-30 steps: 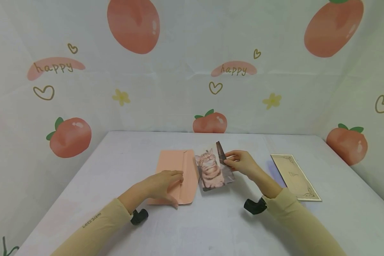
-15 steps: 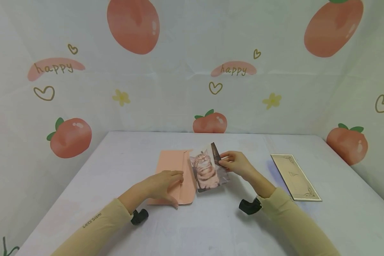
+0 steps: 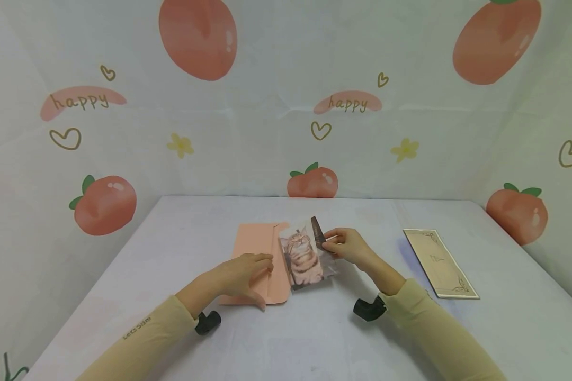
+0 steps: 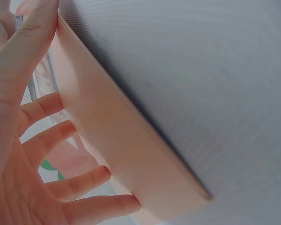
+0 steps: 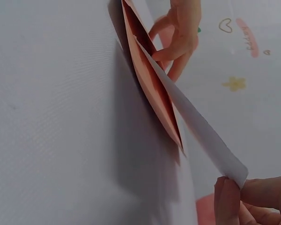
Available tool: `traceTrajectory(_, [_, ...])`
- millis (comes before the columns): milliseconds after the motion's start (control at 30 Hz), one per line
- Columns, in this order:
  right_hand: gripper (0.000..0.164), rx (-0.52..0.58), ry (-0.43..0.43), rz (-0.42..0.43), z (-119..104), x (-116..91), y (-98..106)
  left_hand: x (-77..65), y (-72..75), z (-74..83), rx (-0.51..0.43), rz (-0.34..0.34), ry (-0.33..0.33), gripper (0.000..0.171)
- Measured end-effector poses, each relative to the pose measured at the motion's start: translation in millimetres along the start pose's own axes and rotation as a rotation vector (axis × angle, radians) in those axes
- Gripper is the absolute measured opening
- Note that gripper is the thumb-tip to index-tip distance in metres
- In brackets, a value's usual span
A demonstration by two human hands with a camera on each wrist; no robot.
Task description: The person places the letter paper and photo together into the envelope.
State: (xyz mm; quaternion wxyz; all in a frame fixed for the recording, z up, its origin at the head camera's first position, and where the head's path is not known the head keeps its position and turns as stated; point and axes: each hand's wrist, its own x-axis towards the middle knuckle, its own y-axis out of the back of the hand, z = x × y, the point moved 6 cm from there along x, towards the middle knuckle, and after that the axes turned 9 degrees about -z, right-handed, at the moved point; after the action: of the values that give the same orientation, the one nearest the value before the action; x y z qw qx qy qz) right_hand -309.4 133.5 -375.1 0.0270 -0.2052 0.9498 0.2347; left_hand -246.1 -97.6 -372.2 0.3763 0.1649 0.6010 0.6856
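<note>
Left hand (image 3: pixel 246 273) splayed, right hand (image 3: pixel 350 245) pinched.

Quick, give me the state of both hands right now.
Left hand: open, touching the pink envelope.
Right hand: closed, pinching the cat card at its edge.

One left hand (image 3: pixel 242 272), one right hand (image 3: pixel 352 248). One pink envelope (image 3: pixel 255 241), one cat card (image 3: pixel 305 256), one tan panel (image 3: pixel 440 264). Backdrop (image 3: pixel 267 106) prints: two yellow flowers (image 3: pixel 180 145), five hearts (image 3: pixel 383 80).

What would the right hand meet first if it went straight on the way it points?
The right hand, pinching the cat card, would likely meet the pink envelope first, at its open side; exact depth is unclear.
</note>
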Motion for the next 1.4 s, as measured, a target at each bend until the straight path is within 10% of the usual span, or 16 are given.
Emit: traceTrajectory(1400, [0.033, 0.016, 0.024, 0.008, -5, 15, -27, -0.2, 1.6, 3.3, 0.037, 0.019, -0.041, 0.066])
